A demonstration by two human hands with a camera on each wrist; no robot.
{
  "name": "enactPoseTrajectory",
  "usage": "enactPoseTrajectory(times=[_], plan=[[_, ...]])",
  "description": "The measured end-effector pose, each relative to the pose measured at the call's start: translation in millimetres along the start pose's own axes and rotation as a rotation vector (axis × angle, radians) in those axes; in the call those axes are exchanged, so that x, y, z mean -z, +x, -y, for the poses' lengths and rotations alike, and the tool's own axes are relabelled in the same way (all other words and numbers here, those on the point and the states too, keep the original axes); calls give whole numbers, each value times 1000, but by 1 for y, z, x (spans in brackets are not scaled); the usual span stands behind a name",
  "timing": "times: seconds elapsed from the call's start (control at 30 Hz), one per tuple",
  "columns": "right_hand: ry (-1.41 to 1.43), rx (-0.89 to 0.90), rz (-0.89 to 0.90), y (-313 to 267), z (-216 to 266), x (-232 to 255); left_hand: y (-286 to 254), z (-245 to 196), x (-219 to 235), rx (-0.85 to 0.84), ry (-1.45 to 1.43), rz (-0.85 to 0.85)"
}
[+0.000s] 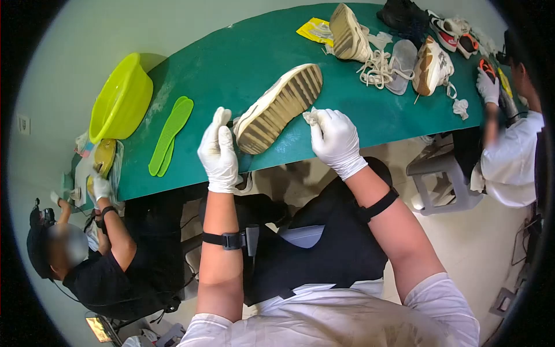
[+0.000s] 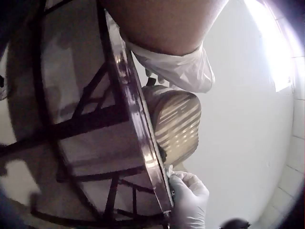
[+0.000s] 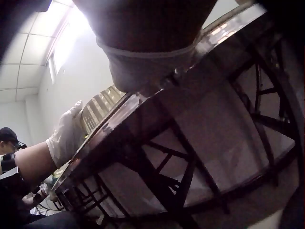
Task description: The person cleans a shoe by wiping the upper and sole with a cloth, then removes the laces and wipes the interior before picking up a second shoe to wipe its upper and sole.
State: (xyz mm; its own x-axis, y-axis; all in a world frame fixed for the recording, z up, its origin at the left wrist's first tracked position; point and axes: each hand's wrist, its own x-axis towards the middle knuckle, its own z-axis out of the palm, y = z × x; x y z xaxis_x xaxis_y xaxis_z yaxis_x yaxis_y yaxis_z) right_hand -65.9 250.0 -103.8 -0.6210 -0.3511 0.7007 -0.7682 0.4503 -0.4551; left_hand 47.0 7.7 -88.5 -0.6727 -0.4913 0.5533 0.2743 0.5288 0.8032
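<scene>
A white sneaker [image 1: 278, 110] lies on its side on the green table, its striped, dirt-marked sole turned toward me. My left hand [image 1: 218, 155], in a white glove, is at the sneaker's near left end with its fingers extended upward beside it. To the right of the sole, my gloved right hand [image 1: 336, 141] pinches a small crumpled white wipe [image 1: 310, 117] between thumb and fingers. In the left wrist view, the sole [image 2: 178, 125] faces the camera and the right hand [image 2: 189, 198] is beyond it. The right wrist view has the left hand [image 3: 66, 136] beside the sole.
Green insoles [image 1: 171, 136] and a yellow-green basin [image 1: 121, 98] are on the left. At the back right are another upturned sneaker [image 1: 349, 34], laces [image 1: 377, 69], a yellow packet [image 1: 315, 30] and more shoes. People work at both sides; the table's edge [image 1: 272, 166] runs close in front.
</scene>
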Motion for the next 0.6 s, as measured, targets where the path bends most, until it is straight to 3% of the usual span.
enactPoseTrajectory(times=[0.17, 0.27, 0.43, 0.57, 0.6], plan=[[-8, 28, -17, -2, -3, -4, 22, -30, 16, -52, 238, -23], [-18, 15, 6, -1, -2, -3, 40, -54, 12, -191, 325, 47], [-20, 19, 0, -2, -3, -5, 61, -94, -19, -268, 565, 351], [-30, 18, -3, -2, -1, -2, 74, -93, -53, -132, 582, 500], [-31, 15, -5, -2, -1, -2, 74, -73, -59, -146, 558, 578]])
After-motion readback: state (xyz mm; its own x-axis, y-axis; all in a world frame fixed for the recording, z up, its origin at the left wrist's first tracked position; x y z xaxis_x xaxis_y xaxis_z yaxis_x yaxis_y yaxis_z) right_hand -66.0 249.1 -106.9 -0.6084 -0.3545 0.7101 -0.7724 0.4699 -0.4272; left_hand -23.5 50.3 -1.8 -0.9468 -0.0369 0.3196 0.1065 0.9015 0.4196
